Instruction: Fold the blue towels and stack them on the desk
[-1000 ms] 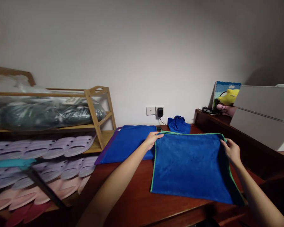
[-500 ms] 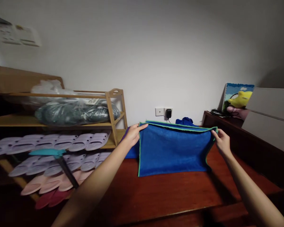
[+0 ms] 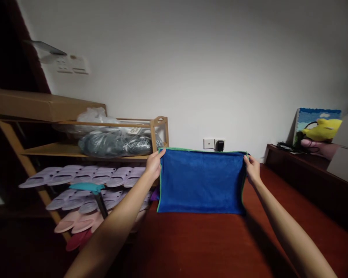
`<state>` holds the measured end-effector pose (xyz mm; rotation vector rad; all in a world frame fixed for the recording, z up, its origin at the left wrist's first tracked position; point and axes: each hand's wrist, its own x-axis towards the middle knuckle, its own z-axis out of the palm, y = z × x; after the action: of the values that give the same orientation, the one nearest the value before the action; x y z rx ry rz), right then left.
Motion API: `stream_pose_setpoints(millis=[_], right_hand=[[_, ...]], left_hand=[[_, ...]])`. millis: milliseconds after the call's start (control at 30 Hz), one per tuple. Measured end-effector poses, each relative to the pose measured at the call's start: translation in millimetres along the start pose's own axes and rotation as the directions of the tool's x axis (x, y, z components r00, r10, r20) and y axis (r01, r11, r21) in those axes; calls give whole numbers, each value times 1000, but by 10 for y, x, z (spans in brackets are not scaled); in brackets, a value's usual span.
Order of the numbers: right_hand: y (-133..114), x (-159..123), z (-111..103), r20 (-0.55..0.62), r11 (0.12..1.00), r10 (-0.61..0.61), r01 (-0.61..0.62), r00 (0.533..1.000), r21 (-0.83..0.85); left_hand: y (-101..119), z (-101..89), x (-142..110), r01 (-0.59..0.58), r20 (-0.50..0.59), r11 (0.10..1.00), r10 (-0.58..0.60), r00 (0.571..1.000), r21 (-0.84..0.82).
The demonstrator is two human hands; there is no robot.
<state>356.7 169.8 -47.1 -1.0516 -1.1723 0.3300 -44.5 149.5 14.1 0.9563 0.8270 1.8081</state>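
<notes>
A blue cloth (image 3: 202, 181) with green edging is held up by its two upper corners, above and in front of the table (image 3: 197, 243); whether its lower edge touches the tabletop cannot be determined. The upper left corner is gripped by the fingers of the left hand (image 3: 153, 166), and the upper right corner is pinched between the thumb and fingers of the right hand (image 3: 252, 169). The long axis of the visible panel is directed from left to right, close to level, with the upper edge set slightly lower at the right. The broad face is turned toward the wearer, the short sides are directed downward, and the right side is bowed. Compared with half a second ago, the upper edge, where two separated layers were seen, is now presented as a narrower, straighter line. The cloth is now placed further left in the view, and the folded item with a purple border (image 3: 154, 194), widely exposed one second ago, is hidden but for a small part beside the cloth's left side. The view has been turned leftward: more of the wooden rack (image 3: 160, 133) and the cardboard box (image 3: 50, 106) is shown.
</notes>
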Motion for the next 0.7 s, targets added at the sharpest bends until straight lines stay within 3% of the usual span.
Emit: stream_pose_setpoints(millis=[133, 333, 533, 700], right_hand=[[30, 163, 198, 0, 998, -21, 21, 1000, -52], [95, 383, 436, -11, 990, -43, 41, 999, -135], [300, 572, 692, -32, 974, -27, 19, 999, -226], [550, 695, 893, -14, 950, 11, -15, 1000, -312]], left_hand=[[-34, -59, 203, -87, -48, 994, 90, 995, 60], [-85, -37, 560, -198, -124, 928, 247, 961, 316], [-206, 3, 903, -215, -181, 825, 354, 918, 523], [-411, 33, 1085, -158, -190, 672, 414, 890, 724]])
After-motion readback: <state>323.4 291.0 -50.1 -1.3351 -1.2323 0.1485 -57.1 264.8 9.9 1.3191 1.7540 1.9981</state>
